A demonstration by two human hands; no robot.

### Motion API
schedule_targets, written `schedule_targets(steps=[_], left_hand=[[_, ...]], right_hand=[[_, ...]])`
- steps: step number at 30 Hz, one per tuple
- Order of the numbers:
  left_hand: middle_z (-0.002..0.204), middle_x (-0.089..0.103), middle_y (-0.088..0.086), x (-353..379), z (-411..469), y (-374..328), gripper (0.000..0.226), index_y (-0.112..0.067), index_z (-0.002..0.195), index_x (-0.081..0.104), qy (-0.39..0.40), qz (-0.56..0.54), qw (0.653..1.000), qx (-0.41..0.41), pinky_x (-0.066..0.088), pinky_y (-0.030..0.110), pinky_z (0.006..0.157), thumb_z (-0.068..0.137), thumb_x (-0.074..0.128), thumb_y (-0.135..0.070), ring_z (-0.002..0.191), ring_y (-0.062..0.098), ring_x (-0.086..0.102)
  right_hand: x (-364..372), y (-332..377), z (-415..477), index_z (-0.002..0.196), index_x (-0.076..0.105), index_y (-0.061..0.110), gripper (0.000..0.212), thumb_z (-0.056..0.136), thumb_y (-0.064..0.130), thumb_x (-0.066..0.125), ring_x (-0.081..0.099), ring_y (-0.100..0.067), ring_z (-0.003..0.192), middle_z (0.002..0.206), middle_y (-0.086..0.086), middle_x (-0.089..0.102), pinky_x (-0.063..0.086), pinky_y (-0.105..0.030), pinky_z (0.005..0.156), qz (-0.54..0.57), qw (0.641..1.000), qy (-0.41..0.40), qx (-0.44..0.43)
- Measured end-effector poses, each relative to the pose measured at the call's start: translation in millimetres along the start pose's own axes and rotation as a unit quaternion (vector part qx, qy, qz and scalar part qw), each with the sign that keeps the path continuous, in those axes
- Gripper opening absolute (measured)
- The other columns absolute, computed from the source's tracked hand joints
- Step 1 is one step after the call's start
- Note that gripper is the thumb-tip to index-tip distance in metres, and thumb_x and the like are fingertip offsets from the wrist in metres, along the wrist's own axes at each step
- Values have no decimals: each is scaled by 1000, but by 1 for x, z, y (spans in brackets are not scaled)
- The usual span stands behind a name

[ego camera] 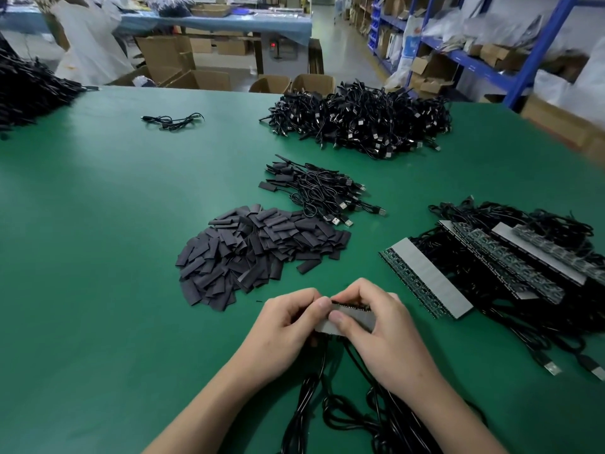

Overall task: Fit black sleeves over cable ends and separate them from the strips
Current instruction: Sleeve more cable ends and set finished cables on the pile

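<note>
Low over the green table (114,257), my left hand (291,322) and my right hand (376,332) both grip a short grey strip (355,319) with a dark toothed upper edge. Black cables (327,411) hang from the strip toward me between my forearms. A heap of flat black sleeves (255,253) lies just beyond my left hand. To the right lie several longer grey strips (429,276) with cables attached. A small bundle of sleeved cables (324,191) sits behind the sleeve heap.
A large pile of black USB cables (360,122) fills the far middle of the table. One loose cable (173,121) lies far left, beside a dark mass (29,93) at the left edge. Cardboard boxes (183,67) and blue shelving (474,60) stand beyond.
</note>
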State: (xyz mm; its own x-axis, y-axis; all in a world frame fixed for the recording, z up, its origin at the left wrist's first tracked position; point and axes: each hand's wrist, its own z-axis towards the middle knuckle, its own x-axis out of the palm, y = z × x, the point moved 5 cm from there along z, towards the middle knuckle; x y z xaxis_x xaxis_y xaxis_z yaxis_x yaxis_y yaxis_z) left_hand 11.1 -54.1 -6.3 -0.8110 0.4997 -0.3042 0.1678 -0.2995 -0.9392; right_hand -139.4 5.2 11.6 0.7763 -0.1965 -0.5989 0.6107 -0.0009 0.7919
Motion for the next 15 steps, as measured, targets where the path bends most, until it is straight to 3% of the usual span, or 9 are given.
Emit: schedule_targets(steps=[4,9,15], left_hand=[[61,37,-11,1,-2,-6,45,-14,69,48,-35,52,998,29,29,23,54,99,52,-47,58,5,35],[65,35,-10,2,-2,-7,45,-11,70,42,-7,21,999,29,30,24,56,103,49,-41,60,7,34],[64,41,-10,3,-4,-4,44,-16,71,46,18,-28,999,14,32,26,56,102,48,-46,59,10,38]], right_hand=[[0,-2,-1,93,62,38,9,92,36,71,52,3,107,102,25,65,47,-25,88,20,1000,-3,11],[-1,-2,-2,95,60,45,15,90,40,73,55,3,107,103,27,65,42,-17,80,35,999,-8,-2],[2,-2,0,94,64,42,13,83,48,68,64,-12,107,99,16,72,53,-40,91,88,996,2,-7]])
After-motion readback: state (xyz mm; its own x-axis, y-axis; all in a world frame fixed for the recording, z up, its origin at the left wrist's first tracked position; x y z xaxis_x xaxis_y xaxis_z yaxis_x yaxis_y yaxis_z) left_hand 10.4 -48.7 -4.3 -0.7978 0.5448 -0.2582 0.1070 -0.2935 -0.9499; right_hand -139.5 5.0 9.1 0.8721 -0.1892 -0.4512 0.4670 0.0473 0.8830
